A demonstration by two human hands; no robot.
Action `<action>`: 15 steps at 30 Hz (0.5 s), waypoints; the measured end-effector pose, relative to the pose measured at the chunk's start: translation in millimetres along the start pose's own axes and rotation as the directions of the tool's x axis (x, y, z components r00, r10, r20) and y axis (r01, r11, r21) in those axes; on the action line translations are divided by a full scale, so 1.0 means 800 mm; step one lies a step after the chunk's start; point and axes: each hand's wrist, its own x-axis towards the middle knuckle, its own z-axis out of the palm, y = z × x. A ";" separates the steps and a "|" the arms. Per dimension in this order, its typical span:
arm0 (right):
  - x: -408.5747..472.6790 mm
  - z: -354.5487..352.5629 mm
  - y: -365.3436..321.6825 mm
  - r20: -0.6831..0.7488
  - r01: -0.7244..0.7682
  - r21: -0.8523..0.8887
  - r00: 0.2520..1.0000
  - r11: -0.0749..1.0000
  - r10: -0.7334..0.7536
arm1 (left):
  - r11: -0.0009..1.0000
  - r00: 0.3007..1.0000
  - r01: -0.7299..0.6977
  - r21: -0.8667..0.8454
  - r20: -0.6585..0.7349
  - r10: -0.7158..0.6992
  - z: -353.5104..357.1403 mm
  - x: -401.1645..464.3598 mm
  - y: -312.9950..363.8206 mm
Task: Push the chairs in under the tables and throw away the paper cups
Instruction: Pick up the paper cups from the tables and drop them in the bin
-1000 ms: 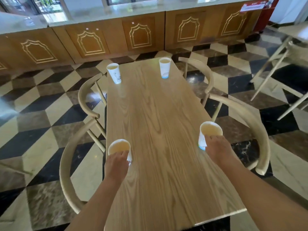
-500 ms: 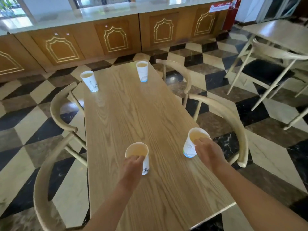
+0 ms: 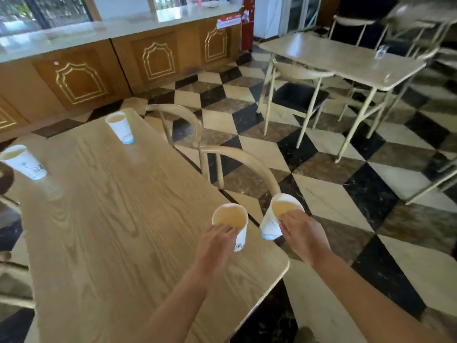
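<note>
My left hand (image 3: 217, 240) is wrapped around a paper cup (image 3: 232, 222), fingers curled over its near side just under the rim. My right hand (image 3: 300, 231) grips a second paper cup (image 3: 278, 216) the same way; this one tilts away to the left. The two cups sit close beside each other, not touching. The left one is above the near right corner of the wooden table (image 3: 111, 219); the right one is past the table's edge, over the checkered floor (image 3: 371, 194). I cannot tell whether the left cup has cleared the tabletop.

Both cups look thin-walled and light, and their insides look tan; whether that is drink or only the lining I cannot tell. I judge that a hard squeeze would buckle them, so a gentle hold around the upper wall, kept upright, seems safest.

Well ahead and to the left of my left hand, two more cups stand on the table: one at the far end (image 3: 121, 128), one at the far left edge (image 3: 23, 162). Just beyond my right hand, a curved wooden chair (image 3: 237, 157) is tucked at the table's side, another chair (image 3: 178, 112) further on. No bin is in view.
</note>
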 end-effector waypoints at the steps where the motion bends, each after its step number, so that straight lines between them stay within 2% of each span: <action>1: -0.003 -0.005 0.020 -0.004 -0.006 -0.004 1.000 1.000 0.006 | 1.000 1.000 -0.012 -0.010 0.002 0.012 0.007 0.013 0.016; 6: -0.011 -0.031 0.130 -0.009 -0.015 -0.040 1.000 0.999 0.015 | 0.999 0.998 -0.031 -0.035 -0.051 0.029 0.045 0.089 0.110; 10: -0.012 -0.059 0.216 0.053 0.016 -0.035 0.998 0.999 -0.014 | 0.998 0.995 -0.067 -0.004 -0.076 0.066 0.071 0.149 0.185; 15: -0.005 -0.082 0.297 0.007 -0.033 0.023 0.999 0.999 0.032 | 0.996 0.992 -0.090 0.007 -0.093 0.090 0.099 0.205 0.241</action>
